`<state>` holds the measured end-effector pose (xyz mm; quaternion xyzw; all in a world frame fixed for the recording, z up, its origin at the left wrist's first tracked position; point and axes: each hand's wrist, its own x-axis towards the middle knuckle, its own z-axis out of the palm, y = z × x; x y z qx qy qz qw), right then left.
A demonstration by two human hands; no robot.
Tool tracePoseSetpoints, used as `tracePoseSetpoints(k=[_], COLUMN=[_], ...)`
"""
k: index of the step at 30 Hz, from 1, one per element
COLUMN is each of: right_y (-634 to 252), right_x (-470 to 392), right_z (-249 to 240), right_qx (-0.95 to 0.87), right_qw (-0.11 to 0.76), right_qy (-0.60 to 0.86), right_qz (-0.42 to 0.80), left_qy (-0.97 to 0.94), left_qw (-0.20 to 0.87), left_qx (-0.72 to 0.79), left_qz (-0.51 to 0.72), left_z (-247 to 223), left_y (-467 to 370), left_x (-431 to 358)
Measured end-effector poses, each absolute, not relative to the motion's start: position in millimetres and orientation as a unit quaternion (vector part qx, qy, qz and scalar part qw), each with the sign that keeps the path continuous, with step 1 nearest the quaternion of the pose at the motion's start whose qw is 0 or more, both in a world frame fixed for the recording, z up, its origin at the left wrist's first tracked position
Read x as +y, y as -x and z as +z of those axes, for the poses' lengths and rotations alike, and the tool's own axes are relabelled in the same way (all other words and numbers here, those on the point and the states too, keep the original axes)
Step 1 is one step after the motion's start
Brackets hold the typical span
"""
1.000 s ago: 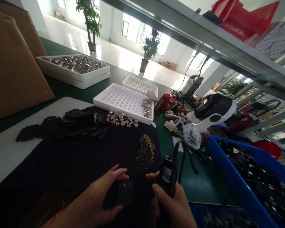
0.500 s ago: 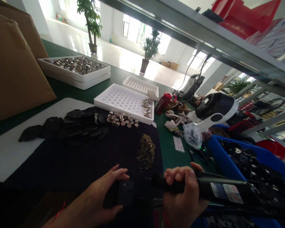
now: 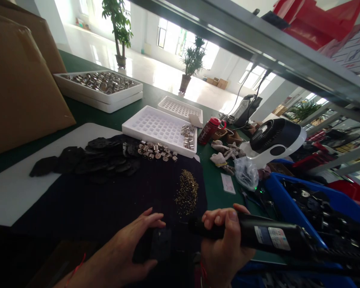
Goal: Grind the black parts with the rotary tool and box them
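Note:
My right hand (image 3: 220, 240) is wrapped round a black electric screwdriver (image 3: 267, 234) with labels on its body. The screwdriver lies level, its tip end pointing left toward my other hand. Fingers and thumb of my left hand (image 3: 135, 244) curve around a dark flat part (image 3: 161, 244), gripping it by its sides; its outline blends into the dark cloth (image 3: 117, 200). Beyond my hands lies a heap of small brass-coloured screws (image 3: 187, 192). Farther off are a pile of shiny metal cylinders (image 3: 157, 152) and a stack of black plates (image 3: 93, 158).
A white grid tray (image 3: 156, 129) holds several metal cylinders at its right end. To the right stand a red bottle (image 3: 208, 131), a fan (image 3: 273, 140) and a blue bin (image 3: 300, 212) of black parts. Cardboard (image 3: 21, 88) rises at left; a metal shelf beam (image 3: 228, 40) crosses above.
My right hand and the screwdriver have shifted slightly left, closer to the dark part. My left hand stays almost in place. The whole view has drifted a little.

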<state>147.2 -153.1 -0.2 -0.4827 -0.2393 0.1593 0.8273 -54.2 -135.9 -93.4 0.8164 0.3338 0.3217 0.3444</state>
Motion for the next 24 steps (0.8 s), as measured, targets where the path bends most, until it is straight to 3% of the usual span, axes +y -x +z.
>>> tracePoseSetpoints(k=[12,24], right_y=[-147,-127], right_x=[-153,-153], right_z=[6,23], right_qx=[-0.233,-0.245], right_qw=[0.827,0.798], right_qy=[0.485,0.47], right_qz=[0.165,0.285], left_qy=[-0.814,-0.804], left_qw=[0.361,0.411], left_qx=[0.333,0.312], left_qz=[0.309,0.294], left_z=[-94,-98], left_y=[54,54], left_x=[-138,-137])
